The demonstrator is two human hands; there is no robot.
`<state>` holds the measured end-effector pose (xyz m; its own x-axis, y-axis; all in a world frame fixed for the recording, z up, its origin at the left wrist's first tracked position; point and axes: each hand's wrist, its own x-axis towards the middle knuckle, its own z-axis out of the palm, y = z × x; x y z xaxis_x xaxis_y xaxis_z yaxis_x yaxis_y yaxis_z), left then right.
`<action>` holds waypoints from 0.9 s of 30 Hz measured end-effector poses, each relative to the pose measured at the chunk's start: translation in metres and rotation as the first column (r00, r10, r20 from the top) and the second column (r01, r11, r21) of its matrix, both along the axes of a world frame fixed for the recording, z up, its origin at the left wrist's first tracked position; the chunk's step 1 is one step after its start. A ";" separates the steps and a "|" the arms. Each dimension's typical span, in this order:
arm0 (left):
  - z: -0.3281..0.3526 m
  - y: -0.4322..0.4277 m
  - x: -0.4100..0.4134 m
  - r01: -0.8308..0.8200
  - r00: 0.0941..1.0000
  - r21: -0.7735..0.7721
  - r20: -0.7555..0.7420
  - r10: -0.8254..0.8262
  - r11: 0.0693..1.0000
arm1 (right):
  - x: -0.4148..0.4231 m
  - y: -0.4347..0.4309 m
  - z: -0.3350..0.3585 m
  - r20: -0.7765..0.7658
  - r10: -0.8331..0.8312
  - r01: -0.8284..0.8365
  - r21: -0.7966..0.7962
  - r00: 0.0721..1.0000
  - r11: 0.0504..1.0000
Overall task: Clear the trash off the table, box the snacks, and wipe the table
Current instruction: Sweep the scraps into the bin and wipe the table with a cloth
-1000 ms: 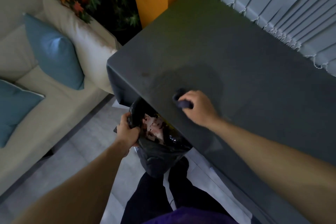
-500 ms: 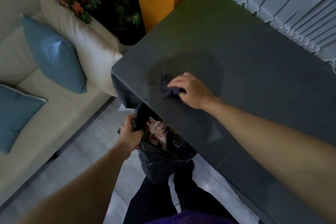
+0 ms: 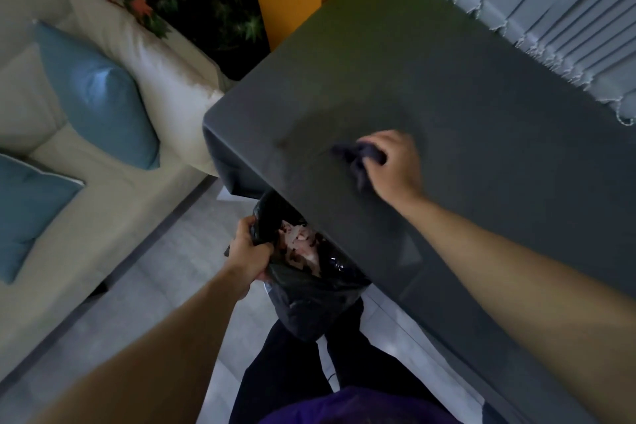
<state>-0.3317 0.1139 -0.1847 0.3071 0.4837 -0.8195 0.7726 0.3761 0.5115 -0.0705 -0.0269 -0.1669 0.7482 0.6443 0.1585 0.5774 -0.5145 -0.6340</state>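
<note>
My right hand (image 3: 392, 165) bunches the soft, limp cloth (image 3: 358, 157) in a closed grip on the table (image 3: 481, 148), while my left hand (image 3: 249, 253) clenches the flimsy trash bag (image 3: 309, 296) by its rim.

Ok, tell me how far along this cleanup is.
Done: the table shows no trash or snacks, and scraps sit in the black bag. In hand: the right hand grips a dark cloth on the tabletop; the left hand holds the bag's rim. Left: finishing the wipe; no snack box in view.
</note>
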 end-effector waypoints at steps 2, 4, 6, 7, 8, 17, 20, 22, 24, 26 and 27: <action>0.002 -0.010 -0.002 -0.011 1.000 0.005 -0.001 0.011 1.000 | 0.008 -0.024 -0.005 0.030 -0.169 0.171 -0.075 0.985 0.982; 0.003 -0.022 -0.003 -0.009 1.000 0.011 -0.001 0.009 1.000 | -0.006 -0.041 -0.007 -0.008 -0.034 0.033 -0.140 0.999 0.990; 0.001 -0.034 -0.004 -0.011 1.000 0.014 0.002 0.011 1.000 | -0.029 -0.052 0.000 -0.097 0.204 -0.217 -0.155 0.974 0.964; 0.001 -0.040 -0.004 -0.011 1.000 0.018 0.009 0.011 1.000 | -0.037 -0.056 0.005 -0.166 0.318 -0.344 -0.161 0.933 0.925; 0.000 -0.047 -0.004 -0.012 1.000 0.023 0.016 0.012 1.000 | -0.041 -0.060 0.010 -0.224 0.413 -0.451 -0.164 0.883 0.877; -0.002 -0.083 -0.007 -0.017 1.000 0.053 0.027 0.016 0.998 | -0.006 -0.120 0.000 -0.012 -0.317 0.305 -0.239 0.948 0.922; -0.005 -0.089 -0.007 -0.014 1.000 0.069 0.022 0.012 0.998 | -0.042 -0.126 0.004 -0.093 0.088 -0.105 -0.192 0.992 0.976; -0.005 -0.093 -0.006 0.000 1.000 0.087 0.015 -0.002 0.996 | -0.058 -0.131 0.011 -0.228 0.332 -0.375 -0.181 0.915 0.909; -0.005 -0.095 -0.004 0.012 1.000 0.085 0.014 -0.014 0.996 | -0.054 -0.137 0.014 -0.211 0.362 -0.395 -0.147 0.908 0.907; -0.004 -0.098 -0.003 0.020 1.000 0.064 0.011 -0.021 0.998 | -0.034 -0.144 0.011 -0.075 0.127 -0.130 -0.030 0.989 0.991; -0.003 -0.098 -0.002 0.025 1.000 0.058 0.009 -0.026 0.998 | -0.021 -0.148 0.009 -0.036 -0.057 0.057 0.001 0.998 0.998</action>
<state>-0.3338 0.0155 -0.1881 0.3279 0.5222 -0.7873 0.7765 0.3257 0.5394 -0.0910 -0.1751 -0.1578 0.7887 0.6005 0.1320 0.5240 -0.5442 -0.6552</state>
